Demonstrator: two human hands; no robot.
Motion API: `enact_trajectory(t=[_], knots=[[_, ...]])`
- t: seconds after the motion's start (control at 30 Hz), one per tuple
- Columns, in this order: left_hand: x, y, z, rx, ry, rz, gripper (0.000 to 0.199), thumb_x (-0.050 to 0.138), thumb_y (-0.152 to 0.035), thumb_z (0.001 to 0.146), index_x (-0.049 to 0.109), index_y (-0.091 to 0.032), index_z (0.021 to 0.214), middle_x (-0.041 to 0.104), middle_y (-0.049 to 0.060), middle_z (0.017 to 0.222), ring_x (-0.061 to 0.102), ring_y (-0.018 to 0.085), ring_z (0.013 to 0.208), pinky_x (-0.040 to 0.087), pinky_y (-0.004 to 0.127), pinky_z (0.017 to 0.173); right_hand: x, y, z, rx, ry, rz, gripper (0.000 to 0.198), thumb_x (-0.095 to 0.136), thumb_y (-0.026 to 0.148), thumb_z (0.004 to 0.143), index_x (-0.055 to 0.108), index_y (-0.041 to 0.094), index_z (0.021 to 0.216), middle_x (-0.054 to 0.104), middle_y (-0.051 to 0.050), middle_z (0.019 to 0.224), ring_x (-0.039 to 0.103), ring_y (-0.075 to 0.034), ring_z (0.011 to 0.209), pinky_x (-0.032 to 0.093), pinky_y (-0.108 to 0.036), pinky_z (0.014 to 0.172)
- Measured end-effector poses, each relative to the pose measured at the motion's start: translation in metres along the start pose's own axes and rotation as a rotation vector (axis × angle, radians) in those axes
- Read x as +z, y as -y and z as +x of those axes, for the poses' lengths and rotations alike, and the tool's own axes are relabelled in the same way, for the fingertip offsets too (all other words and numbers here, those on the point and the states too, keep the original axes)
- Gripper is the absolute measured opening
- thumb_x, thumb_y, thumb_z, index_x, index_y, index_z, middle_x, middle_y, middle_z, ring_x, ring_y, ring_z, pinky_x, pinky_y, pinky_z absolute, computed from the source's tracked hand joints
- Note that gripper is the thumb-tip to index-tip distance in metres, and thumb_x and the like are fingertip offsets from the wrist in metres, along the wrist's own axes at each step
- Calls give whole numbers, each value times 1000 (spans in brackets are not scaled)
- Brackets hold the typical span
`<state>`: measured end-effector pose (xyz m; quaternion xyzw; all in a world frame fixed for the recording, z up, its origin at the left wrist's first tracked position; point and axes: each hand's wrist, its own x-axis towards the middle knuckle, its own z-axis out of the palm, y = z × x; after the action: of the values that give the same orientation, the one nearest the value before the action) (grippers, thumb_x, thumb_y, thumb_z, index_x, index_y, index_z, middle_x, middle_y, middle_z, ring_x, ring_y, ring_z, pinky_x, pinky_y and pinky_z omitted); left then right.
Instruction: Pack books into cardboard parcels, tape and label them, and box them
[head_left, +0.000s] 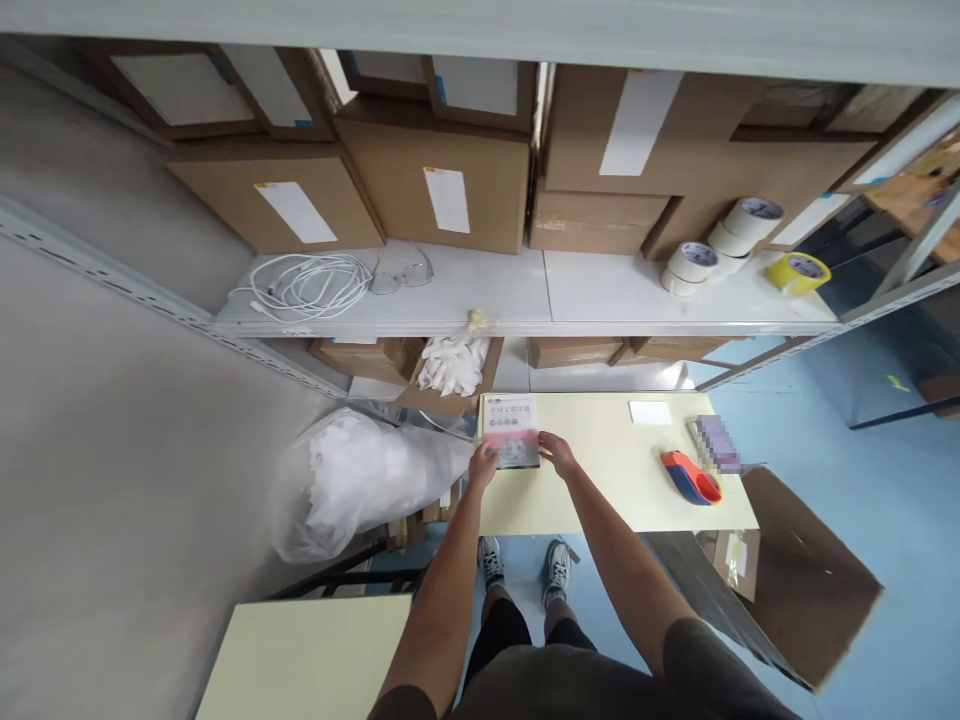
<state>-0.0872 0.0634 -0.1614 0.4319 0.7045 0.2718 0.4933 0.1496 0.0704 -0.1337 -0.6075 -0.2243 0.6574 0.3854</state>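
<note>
A book (511, 428) with a white upper cover, dark lettering and a pink band lies at the left end of the pale yellow table (581, 490). At its lower left corner, my left hand (482, 466) grips the edge, thumb on top of the cover. My right hand (556, 453) holds the book's right edge with bent fingers. The undersides of both hands are hidden. Right of the book lie a white card (649, 412), a red and blue tape dispenser (690, 478) and a blurred purple item (718, 443).
Above the table, a shelf (495, 285) bears cardboard boxes (435, 185), a coiled white cable (311, 285), glasses (403, 277) and tape rolls (692, 262). A white plastic bag bundle (360, 475) stands at left. An open carton (810, 570) stands at right, another table (307, 655) at lower left.
</note>
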Motion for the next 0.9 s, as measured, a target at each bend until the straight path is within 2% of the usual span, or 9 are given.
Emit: enact_trajectory(t=[0.13, 0.27, 0.47, 0.7, 0.8, 0.9], knots=[[-22, -2, 8, 23, 22, -15, 46, 75, -31, 81, 71, -21, 126, 70, 11, 142, 60, 27, 139, 41, 40, 120, 25, 2, 6, 21, -78, -34, 47, 74, 55, 74, 73, 26, 110, 76, -9, 123, 66, -28, 124, 51, -45, 104], [-32, -8, -3, 58, 30, -82, 44, 75, -30, 81, 72, -21, 124, 71, 11, 141, 60, 27, 139, 40, 41, 122, 21, 3, -8, -57, -173, -117, 64, 78, 62, 68, 74, 26, 121, 69, -14, 140, 55, -35, 141, 48, -50, 109], [-40, -25, -38, 129, -6, -159, 43, 77, -36, 82, 74, -21, 123, 71, 13, 141, 58, 30, 141, 38, 46, 123, 16, 15, -52, -122, -39, -112, 70, 79, 72, 67, 76, 28, 123, 67, -14, 145, 62, -36, 135, 49, -52, 108], [-28, -54, -110, 202, -140, -190, 52, 74, -46, 85, 70, -24, 132, 64, 12, 151, 54, 31, 146, 39, 49, 124, 13, 46, -94, -226, 175, -158, 72, 76, 73, 71, 74, 32, 130, 66, -13, 149, 56, -37, 143, 45, -56, 112], [-17, -50, -153, 219, -241, -189, 57, 74, -50, 85, 70, -25, 135, 61, 14, 155, 51, 33, 149, 38, 51, 125, 11, 42, -105, -243, 290, -155, 73, 76, 73, 73, 72, 36, 135, 63, -12, 152, 52, -37, 147, 44, -56, 114], [-6, -37, -197, 166, -348, -237, 58, 74, -52, 86, 68, -30, 139, 58, 11, 158, 50, 32, 150, 41, 48, 124, 10, 25, -116, -236, 417, -201, 70, 76, 72, 74, 72, 37, 136, 63, -10, 153, 50, -38, 149, 43, -58, 116]])
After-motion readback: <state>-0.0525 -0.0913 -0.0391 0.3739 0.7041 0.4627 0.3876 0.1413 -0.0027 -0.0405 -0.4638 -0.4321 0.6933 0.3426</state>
